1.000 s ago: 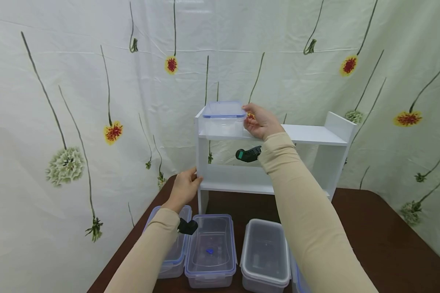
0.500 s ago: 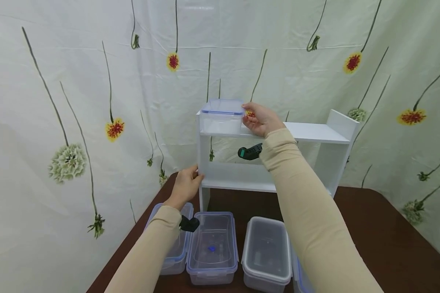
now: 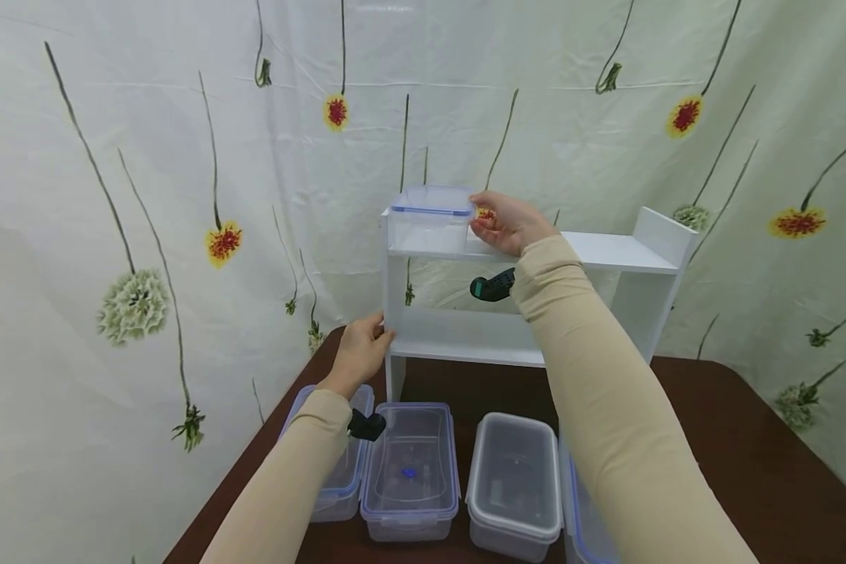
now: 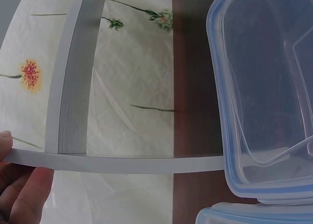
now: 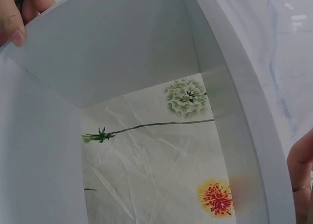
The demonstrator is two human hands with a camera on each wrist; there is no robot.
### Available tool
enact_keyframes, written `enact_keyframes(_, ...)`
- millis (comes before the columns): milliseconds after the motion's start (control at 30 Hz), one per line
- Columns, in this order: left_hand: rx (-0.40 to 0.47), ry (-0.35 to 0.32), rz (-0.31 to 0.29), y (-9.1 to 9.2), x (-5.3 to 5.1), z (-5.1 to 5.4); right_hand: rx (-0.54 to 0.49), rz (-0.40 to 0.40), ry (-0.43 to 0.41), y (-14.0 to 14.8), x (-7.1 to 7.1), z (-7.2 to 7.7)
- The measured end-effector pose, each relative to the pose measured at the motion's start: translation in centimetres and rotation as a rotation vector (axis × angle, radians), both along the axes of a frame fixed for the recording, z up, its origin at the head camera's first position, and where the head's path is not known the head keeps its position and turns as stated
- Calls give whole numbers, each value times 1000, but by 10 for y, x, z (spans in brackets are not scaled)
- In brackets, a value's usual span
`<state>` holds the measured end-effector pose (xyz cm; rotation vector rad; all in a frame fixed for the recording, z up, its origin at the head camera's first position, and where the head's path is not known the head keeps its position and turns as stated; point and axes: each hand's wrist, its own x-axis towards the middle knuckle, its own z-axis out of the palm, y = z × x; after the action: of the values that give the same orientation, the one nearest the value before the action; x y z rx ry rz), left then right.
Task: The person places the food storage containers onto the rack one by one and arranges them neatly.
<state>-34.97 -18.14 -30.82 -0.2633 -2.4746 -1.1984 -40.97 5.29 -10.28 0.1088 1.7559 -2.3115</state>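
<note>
A clear lidded food container [image 3: 430,227] with a blue-edged lid stands at the left end of the top board of a white shelf [image 3: 465,348]. My right hand [image 3: 513,223] holds the container at its right side, fingertips at the lid's corner and the other fingers curled below. Lower down, my left hand [image 3: 361,348] grips the shelf's left side panel. In the left wrist view, the thumb and fingers lie on opposite faces of that panel [image 4: 132,163]. The right wrist view shows only part of the right hand [image 5: 302,170] at its edge.
On the dark brown table [image 3: 733,439] in front of the shelf stand more lidded containers: a blue-rimmed one [image 3: 410,470], a white-rimmed one [image 3: 515,478], another at far left [image 3: 338,478], and one [image 3: 592,517] partly behind the right sleeve. A flowered cloth [image 3: 148,196] hangs behind.
The container has shifted slightly left on the top board, with the right hand still on it. The left hand keeps its place on the panel. The head view has tilted a little.
</note>
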Motion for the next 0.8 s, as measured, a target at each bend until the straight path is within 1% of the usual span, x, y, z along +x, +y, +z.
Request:
enact_keyframes(133, 1, -14, -9, -1, 2, -1, -12, -24, -39, 9, 3, -2)
enact_keyframes(233, 0, -20, -14, 0, 1, -1, 19, -38, -27, 24, 7, -3)
enact_keyframes(300, -2, -22, -13, 0, 1, -1, 60, -22, 5, 35, 12, -5)
enact_keyframes(400, -2, -23, -13, 0, 1, -1, 113, 22, 77, 54, 22, -8)
enact_keyframes(633, -24, -36, -8, 0, 0, -1, 256, 167, 270, 93, 49, -19)
enact_keyframes(733, -21, -44, -11, -1, -2, -2, 319, 213, 317, 106, 57, -27)
enact_keyframes(800, -21, -44, -17, -2, -2, -2, 333, 242, 322, 114, 62, -35)
